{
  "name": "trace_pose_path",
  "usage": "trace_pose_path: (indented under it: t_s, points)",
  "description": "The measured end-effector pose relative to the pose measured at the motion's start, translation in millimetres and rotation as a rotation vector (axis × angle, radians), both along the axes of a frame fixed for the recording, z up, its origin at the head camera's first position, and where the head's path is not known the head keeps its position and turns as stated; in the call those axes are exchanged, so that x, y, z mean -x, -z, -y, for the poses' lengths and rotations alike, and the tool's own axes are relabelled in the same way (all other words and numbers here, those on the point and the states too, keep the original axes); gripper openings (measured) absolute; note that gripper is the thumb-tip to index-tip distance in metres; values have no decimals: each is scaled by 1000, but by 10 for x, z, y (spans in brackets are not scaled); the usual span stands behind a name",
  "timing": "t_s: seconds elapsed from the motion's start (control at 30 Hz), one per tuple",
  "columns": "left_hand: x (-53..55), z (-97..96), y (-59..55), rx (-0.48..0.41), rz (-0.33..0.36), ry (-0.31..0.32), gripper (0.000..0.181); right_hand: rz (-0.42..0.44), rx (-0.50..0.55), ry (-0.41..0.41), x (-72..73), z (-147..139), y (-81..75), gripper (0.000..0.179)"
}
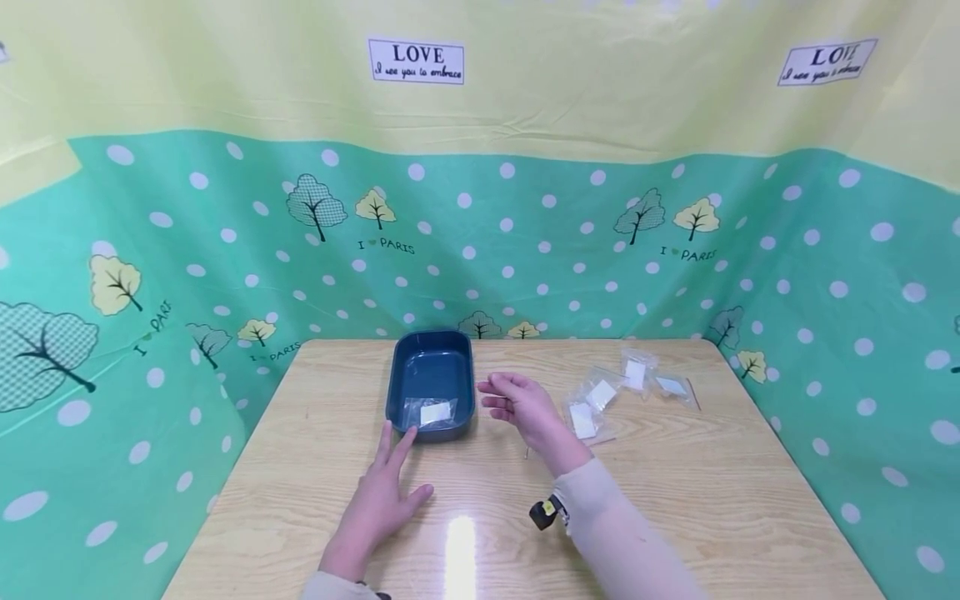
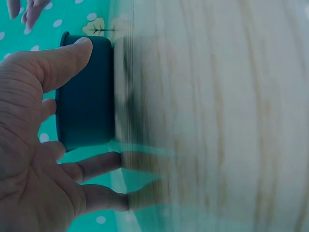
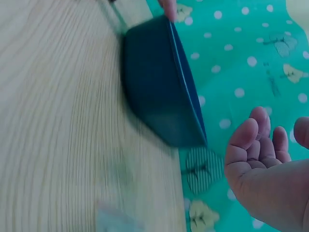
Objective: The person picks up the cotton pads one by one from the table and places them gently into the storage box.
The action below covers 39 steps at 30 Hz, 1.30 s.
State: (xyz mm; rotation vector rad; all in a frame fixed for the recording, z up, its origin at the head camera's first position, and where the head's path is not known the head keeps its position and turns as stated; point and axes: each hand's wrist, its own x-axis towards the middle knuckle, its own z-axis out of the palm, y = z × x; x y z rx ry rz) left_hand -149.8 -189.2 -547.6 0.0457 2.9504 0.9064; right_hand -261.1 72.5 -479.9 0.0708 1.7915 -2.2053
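Head view, bin: a dark blue bin point(image 1: 430, 373) stands upright near the far edge of a wooden table point(image 1: 337, 408), left of the middle
Inside the bin: one clear packet point(image 1: 437, 412) with a white label lies at the near end
Left hand point(image 1: 382, 493): released, fingers long and spread, fingertips at the bin's near left rim; in the left wrist view the thumb overlaps the bin's outer wall, though how firmly it presses I cannot tell
Right hand point(image 1: 521, 410): released too, fingers loosely bent with nothing between them, held just beside the bin's right wall and apart from it
Loose packets: four clear packets point(image 1: 602, 395) with white labels lie on the table to the right of the right hand, some of them overlapping
Right cuff: a black device point(image 1: 545, 512) with a yellow mark sits at the wrist
Backdrop: a green and yellow curtain point(image 1: 450, 250) with dots and trees hangs behind the table
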Motion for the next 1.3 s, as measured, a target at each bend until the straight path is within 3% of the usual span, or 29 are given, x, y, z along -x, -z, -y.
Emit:
trace_pose_path:
  t_s: [0.1,0.2,0.43,0.57,0.67,0.77,0.93,1.3]
  points:
    - [-2,5,0,3,4,4,103,-9,-48,26,0,-198,21,35]
    - [0,8,5,3,2,9,103,-56,-186,27,-4,-441,46,37]
    - [-2,8,-25,3,-6,15,103,-356,-808,-70,-140,-953,57,32]
    - [-4,15,-35,2,-10,18,103,-414,-1018,-155,-239,-1099,81,30]
    - [-7,21,-26,-5,-7,15,103,-452,-1113,-231,-302,-1149,131,34]
    - [-11,20,-13,-9,1,14,103,-543,-1201,-297,-345,-1175,224,37]
    - [-5,15,17,-10,3,11,103,-689,-1316,-345,-374,-1182,374,40]
    - [9,11,14,-8,6,-1,104,-727,-1368,-382,-401,-1162,485,33]
